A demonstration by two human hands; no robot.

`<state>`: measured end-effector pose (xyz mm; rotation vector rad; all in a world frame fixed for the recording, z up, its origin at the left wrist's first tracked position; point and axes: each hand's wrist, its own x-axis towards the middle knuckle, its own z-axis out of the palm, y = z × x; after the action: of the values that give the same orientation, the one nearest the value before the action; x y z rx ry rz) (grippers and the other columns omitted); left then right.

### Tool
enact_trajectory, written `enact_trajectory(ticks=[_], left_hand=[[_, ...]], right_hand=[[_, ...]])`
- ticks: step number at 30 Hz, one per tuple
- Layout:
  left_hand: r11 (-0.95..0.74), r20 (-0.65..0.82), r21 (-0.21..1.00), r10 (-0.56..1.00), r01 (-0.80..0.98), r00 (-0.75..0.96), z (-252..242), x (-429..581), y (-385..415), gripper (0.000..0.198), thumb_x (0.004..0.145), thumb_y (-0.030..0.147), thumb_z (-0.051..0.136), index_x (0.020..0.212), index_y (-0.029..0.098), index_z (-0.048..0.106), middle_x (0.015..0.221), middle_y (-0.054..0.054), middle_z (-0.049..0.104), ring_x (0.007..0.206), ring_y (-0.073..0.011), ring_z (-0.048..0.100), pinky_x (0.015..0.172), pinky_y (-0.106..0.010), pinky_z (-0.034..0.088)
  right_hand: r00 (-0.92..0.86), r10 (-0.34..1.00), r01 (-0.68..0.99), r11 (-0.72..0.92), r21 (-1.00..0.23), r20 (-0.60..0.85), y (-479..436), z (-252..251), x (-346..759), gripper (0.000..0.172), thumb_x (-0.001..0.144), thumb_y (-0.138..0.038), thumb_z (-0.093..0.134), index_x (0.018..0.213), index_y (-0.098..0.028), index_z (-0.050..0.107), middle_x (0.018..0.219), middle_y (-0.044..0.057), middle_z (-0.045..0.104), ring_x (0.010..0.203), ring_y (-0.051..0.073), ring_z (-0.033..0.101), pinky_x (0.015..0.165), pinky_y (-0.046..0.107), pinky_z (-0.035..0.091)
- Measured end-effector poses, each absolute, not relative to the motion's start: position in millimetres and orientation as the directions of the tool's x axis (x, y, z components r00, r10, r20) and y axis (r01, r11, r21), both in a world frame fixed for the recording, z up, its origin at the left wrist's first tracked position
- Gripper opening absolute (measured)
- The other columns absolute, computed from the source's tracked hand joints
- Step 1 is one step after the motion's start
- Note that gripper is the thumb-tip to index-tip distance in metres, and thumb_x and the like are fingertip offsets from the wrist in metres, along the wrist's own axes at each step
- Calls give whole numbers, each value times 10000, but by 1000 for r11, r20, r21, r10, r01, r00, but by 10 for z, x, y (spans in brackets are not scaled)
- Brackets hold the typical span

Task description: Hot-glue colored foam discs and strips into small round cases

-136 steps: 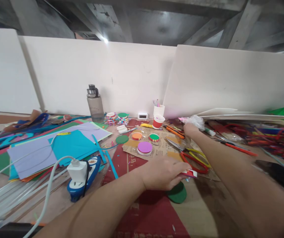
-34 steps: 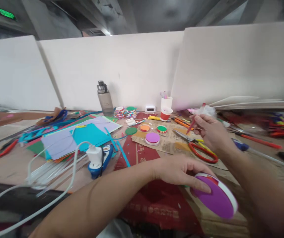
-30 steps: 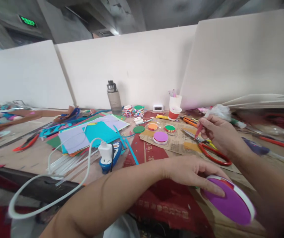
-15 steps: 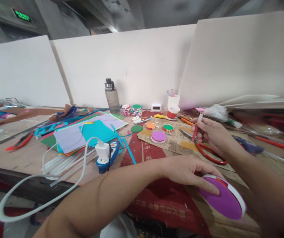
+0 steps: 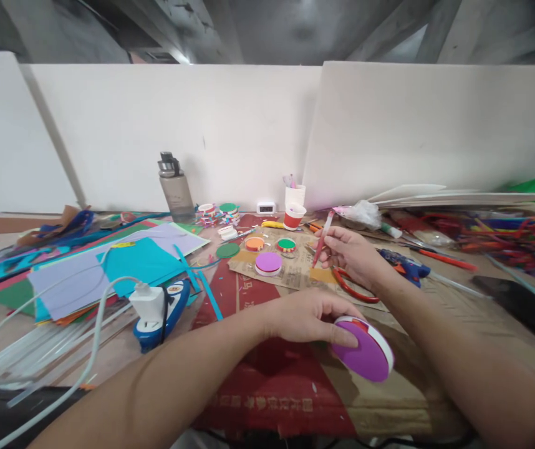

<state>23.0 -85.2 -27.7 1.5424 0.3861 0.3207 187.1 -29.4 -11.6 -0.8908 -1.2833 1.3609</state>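
Observation:
My left hand (image 5: 312, 318) grips a round purple disc (image 5: 365, 352) with a white rim and a small red patch, tilted above the cardboard near the table's front. Its thumb lies on the purple face. In my right hand (image 5: 345, 249) is a slim red pen-like tool (image 5: 320, 246) with a pale upper end, held upright between the fingers; its exact kind is unclear. Red-handled scissors (image 5: 354, 290) lie beneath that hand, partly hidden. On the brown cardboard to its left sit another purple disc (image 5: 268, 263), an orange one (image 5: 254, 244) and a green one (image 5: 287, 244).
Coloured sheets (image 5: 146, 265) and a plugged-in power strip (image 5: 169, 312) with a white cable occupy the left. A bottle (image 5: 176, 193), stacked discs (image 5: 229, 213) and paper cups (image 5: 294, 216) stand at the back. A blue glue gun (image 5: 403, 267) and a dark phone-like slab (image 5: 524, 308) lie right.
My view has swung right, so the table things appear farther left. Both hands keep their holds on the purple disc and the red tool.

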Motion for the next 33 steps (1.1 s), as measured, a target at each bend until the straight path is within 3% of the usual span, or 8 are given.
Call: enact_trajectory(ticks=[5, 14, 19, 23, 28, 33], left_hand=[[-4, -53, 998, 431, 61, 901, -251, 220, -843, 440, 689, 499, 795, 977, 177, 707, 871, -17, 657, 760, -125, 589, 743, -247, 492], [-28, -47, 997, 437, 66, 898, -242, 207, -847, 439, 711, 520, 771, 976, 176, 706, 853, -21, 661, 754, -131, 590, 727, -246, 486], [-16, -75, 996, 431, 91, 899, -237, 200, -842, 420, 718, 507, 772, 951, 167, 693, 850, -15, 656, 747, -122, 588, 733, -240, 476], [-25, -99, 992, 433, 122, 896, -229, 185, -834, 395, 728, 477, 773, 947, 160, 689, 844, -17, 654, 736, -119, 582, 728, -241, 469], [13, -138, 989, 430, 146, 892, -248, 175, -830, 394, 728, 457, 779, 967, 160, 677, 849, -14, 650, 732, -120, 584, 727, -246, 469], [-13, -142, 986, 434, 164, 890, -249, 178, -828, 384, 719, 470, 781, 938, 169, 684, 853, -7, 656, 756, -120, 581, 747, -239, 467]], right_hand=[[-186, 977, -210, 67, -975, 107, -292, -100, 1873, 168, 746, -242, 764, 819, -198, 620, 702, 11, 656, 560, 107, 614, 547, 244, 554], [-142, 983, -168, 93, -981, 118, -291, -99, 1864, 283, 711, -358, 803, 735, -197, 572, 647, 10, 644, 560, 105, 587, 516, 224, 518], [-125, 969, -83, 202, -976, 212, -327, -145, 1781, 292, 768, -402, 726, 728, -216, 504, 513, -85, 459, 403, 55, 395, 391, 189, 376], [-231, 945, 21, 242, -970, 231, -384, -154, 1696, 198, 825, -389, 612, 819, -224, 503, 597, -63, 575, 371, 68, 435, 351, 203, 363], [-346, 909, 40, 262, -964, 232, -439, -185, 1607, 144, 836, -340, 567, 868, -200, 579, 731, -2, 646, 554, 110, 579, 493, 239, 502], [-416, 798, 240, 559, -794, 436, -481, -224, 1584, 51, 862, -244, 582, 882, -220, 623, 859, 10, 670, 693, 131, 607, 652, 278, 513]])
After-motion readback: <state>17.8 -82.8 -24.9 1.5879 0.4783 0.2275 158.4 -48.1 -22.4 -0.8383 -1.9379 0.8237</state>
